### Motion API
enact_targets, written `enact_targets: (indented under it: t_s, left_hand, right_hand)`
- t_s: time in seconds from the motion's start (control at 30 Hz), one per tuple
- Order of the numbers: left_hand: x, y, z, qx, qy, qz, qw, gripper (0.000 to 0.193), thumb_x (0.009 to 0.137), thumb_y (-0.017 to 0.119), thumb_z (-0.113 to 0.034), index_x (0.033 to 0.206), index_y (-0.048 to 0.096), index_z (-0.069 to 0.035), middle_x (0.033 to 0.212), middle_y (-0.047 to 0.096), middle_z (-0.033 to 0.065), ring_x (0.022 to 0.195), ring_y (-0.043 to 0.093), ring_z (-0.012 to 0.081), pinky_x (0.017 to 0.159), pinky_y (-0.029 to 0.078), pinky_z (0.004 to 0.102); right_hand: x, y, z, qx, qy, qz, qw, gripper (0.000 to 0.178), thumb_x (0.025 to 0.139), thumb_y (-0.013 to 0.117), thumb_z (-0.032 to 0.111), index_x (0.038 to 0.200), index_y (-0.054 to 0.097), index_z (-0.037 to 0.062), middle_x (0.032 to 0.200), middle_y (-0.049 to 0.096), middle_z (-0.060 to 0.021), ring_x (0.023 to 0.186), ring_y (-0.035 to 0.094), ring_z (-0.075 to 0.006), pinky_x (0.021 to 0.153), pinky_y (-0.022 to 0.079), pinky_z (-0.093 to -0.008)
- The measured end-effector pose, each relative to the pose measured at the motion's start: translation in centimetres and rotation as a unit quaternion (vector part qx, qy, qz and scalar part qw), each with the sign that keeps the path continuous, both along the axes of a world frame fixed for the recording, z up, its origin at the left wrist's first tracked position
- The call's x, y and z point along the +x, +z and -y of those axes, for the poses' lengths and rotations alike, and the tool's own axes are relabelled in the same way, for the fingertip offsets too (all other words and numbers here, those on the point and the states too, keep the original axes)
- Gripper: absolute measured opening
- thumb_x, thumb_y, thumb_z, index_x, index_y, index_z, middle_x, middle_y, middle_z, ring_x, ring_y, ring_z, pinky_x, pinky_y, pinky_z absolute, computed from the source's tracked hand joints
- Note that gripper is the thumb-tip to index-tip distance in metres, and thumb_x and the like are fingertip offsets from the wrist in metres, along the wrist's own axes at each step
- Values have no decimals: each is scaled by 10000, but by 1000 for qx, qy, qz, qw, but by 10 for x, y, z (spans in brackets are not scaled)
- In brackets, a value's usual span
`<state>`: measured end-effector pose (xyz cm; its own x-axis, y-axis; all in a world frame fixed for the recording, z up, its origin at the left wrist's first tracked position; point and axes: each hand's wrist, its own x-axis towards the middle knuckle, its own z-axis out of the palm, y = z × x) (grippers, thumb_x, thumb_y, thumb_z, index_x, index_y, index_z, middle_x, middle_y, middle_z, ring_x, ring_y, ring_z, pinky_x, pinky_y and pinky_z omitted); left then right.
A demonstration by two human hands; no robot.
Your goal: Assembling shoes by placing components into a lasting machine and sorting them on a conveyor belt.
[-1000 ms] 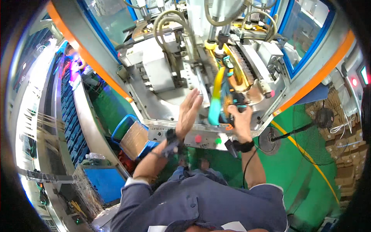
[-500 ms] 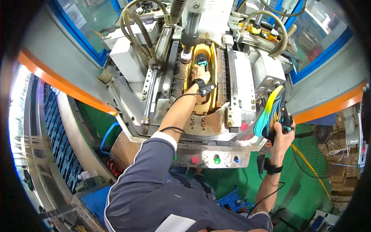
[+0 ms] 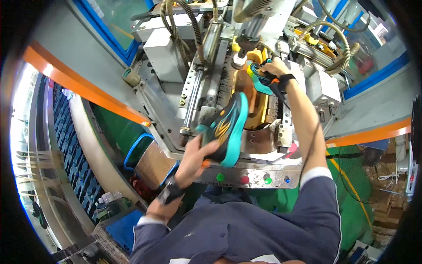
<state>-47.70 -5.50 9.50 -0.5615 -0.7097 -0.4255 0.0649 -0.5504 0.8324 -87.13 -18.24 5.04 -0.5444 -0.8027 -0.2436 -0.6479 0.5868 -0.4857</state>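
My left hand (image 3: 195, 159) grips a black sports shoe (image 3: 231, 130) with a teal sole and orange lines. It is tilted in front of the machine's left side, with the sole turned to the right. My right hand (image 3: 278, 68) is stretched forward and closed around a second shoe (image 3: 260, 81), black with a teal and yellow sole. This shoe is over the long yellow-walled cavity (image 3: 263, 110) of the press; whether it touches the bottom cannot be told. Just left of it stands a vertical metal plunger (image 3: 249, 37) with a white tip.
A steel cylinder rod (image 3: 198, 97) and a white box (image 3: 163, 55) flank the cavity's left. Coloured push buttons (image 3: 245, 180) line the machine's front edge. Orange-edged panels (image 3: 88, 88) enclose both sides. A fan (image 3: 351, 176) stands on the right, and a bottle (image 3: 110, 198) on the lower left.
My left hand has come out of the cavity, toward me and leftward, with a shoe in it. My right hand has carried its shoe from the right side forward over the cavity.
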Motion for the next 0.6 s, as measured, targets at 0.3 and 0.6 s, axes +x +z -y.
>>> enact_targets:
  t_s: [0.3,0.6]
  left_hand:
    - [157,23,-132,-9,322,53,945,390,876,594,-57,1239,501,53,1139,616,101,985,623,183,890,501,317]
    - [151,-35,-217,44,496,22,867,329,903,616,-121,1187,554,34,1088,650,95,920,653,189,799,529,302]
  right_hand:
    - [71,-111,46,-105,-130,-141,976,377,812,608,191,1086,422,12,954,660,-270,876,676,-398,749,554,-461]
    - [243,-30,-187,-448,301,7,842,166,786,587,64,948,582,32,841,592,-147,847,577,-339,745,494,-441]
